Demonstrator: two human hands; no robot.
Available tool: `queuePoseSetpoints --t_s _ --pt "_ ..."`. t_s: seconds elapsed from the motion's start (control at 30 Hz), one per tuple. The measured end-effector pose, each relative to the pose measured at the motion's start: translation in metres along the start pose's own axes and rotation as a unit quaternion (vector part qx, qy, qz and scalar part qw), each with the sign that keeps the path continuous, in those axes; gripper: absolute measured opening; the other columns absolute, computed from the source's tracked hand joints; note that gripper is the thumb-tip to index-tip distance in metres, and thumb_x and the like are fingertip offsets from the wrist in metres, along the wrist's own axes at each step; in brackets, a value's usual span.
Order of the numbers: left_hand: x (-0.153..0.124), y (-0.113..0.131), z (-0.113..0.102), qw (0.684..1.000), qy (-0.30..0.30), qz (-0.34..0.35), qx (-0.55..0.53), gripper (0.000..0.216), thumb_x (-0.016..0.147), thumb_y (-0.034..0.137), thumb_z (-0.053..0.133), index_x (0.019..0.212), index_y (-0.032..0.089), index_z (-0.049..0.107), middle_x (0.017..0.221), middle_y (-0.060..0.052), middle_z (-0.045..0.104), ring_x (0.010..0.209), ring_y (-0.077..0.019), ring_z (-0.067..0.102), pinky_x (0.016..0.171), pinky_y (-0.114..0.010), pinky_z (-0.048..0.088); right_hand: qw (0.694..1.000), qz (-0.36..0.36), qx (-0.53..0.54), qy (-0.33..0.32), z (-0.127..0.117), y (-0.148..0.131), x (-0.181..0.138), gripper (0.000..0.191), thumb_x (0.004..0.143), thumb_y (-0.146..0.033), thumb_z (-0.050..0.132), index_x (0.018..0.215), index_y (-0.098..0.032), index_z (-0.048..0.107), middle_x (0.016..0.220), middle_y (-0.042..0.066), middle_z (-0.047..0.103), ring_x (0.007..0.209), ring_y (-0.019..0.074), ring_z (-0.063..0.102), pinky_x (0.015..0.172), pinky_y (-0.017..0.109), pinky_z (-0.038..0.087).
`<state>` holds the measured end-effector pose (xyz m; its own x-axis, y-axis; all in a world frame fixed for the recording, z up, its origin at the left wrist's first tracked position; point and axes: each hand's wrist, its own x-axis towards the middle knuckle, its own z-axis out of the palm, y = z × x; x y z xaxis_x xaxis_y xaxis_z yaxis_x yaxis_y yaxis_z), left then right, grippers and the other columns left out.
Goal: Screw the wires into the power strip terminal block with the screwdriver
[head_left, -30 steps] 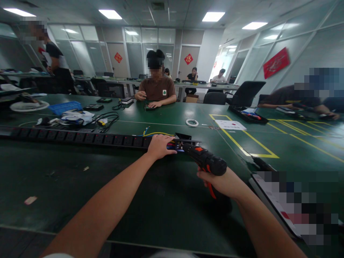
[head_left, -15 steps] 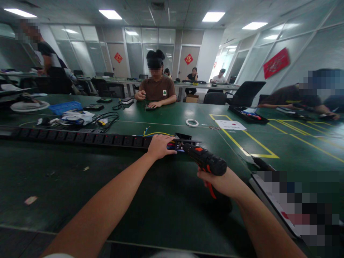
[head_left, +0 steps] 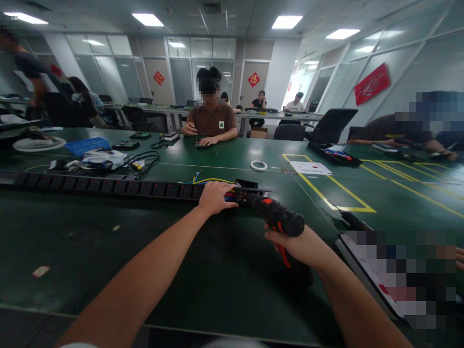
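Note:
A long black power strip (head_left: 116, 187) with a row of sockets lies across the green table. My left hand (head_left: 214, 197) is closed over its right end, fingers on top and thumb along the near side. Yellow and blue wires (head_left: 213, 181) come out behind that hand, and more coloured wires show under it. My right hand (head_left: 293, 244) grips a black and orange cordless drill (head_left: 277, 212). The drill's nose points left at the open end (head_left: 243, 194) of the strip, where small metal parts show. The exact contact at the tip is too small to tell.
Behind the strip lie coiled black cables (head_left: 143, 162), a blue tray (head_left: 88, 145) and a white ring of tape (head_left: 258, 166). To the right are a white sheet (head_left: 311, 167), a black tray (head_left: 335, 153) and a soldering-iron-like tool (head_left: 351, 220). A person (head_left: 212, 118) sits opposite.
My hands, the drill and the strip keep almost the same place. The light glow under the drill's nose is gone. A person at the far left has moved further left.

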<state>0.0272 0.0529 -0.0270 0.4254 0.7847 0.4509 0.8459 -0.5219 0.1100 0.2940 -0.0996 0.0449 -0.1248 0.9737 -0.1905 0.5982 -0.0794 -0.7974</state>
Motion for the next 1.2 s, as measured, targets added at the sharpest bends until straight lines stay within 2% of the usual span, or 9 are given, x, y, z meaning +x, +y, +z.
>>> queuePoseSetpoints --t_s 0.2,0.33,0.6,0.97,1.2 --pt "0.0 0.0 0.0 1.0 -0.002 0.001 0.005 0.08 0.089 0.076 0.078 0.149 0.024 0.069 0.146 -0.011 0.074 0.129 -0.0364 0.066 0.109 -0.05 0.044 1.0 -0.019 -0.015 -0.009 -0.001 0.003 0.003 0.014 0.083 -0.031 0.073 0.092 -0.022 0.068 0.067 -0.001 0.07 0.067 0.0221 0.071 0.067 0.035 0.056" --pt "0.0 0.0 -0.001 1.0 -0.002 0.003 0.004 0.08 0.089 0.075 0.079 0.149 0.024 0.07 0.145 -0.011 0.075 0.129 -0.0358 0.066 0.109 -0.049 0.043 1.0 -0.008 -0.029 -0.004 -0.001 0.002 0.003 0.013 0.084 -0.031 0.073 0.091 -0.021 0.068 0.068 -0.001 0.07 0.067 0.0216 0.071 0.067 0.034 0.056" --pt "0.0 -0.002 0.003 1.0 0.012 0.006 0.005 0.077 0.089 0.075 0.08 0.148 0.026 0.07 0.144 -0.01 0.075 0.128 -0.0355 0.067 0.107 -0.049 0.043 1.0 -0.003 -0.007 0.002 -0.001 -0.003 -0.001 0.022 0.082 -0.028 0.074 0.103 -0.021 0.072 0.065 -0.002 0.069 0.065 0.0213 0.07 0.066 0.033 0.055" --pt "0.0 0.0 0.001 1.0 0.001 -0.001 -0.002 0.077 0.089 0.074 0.08 0.149 0.027 0.07 0.144 -0.01 0.075 0.128 -0.0359 0.065 0.109 -0.05 0.043 1.0 -0.015 -0.024 -0.005 -0.001 0.005 0.003 0.014 0.083 -0.03 0.072 0.094 -0.022 0.068 0.067 -0.001 0.069 0.066 0.0212 0.07 0.065 0.033 0.055" --pt "0.0 0.002 -0.002 1.0 -0.002 -0.005 -0.004 0.078 0.089 0.074 0.08 0.149 0.025 0.07 0.145 -0.01 0.075 0.129 -0.0357 0.066 0.109 -0.05 0.043 1.0 -0.022 -0.017 -0.003 0.0 0.007 0.004 0.016 0.081 -0.031 0.072 0.094 -0.022 0.069 0.067 -0.001 0.07 0.066 0.0218 0.071 0.066 0.034 0.056"
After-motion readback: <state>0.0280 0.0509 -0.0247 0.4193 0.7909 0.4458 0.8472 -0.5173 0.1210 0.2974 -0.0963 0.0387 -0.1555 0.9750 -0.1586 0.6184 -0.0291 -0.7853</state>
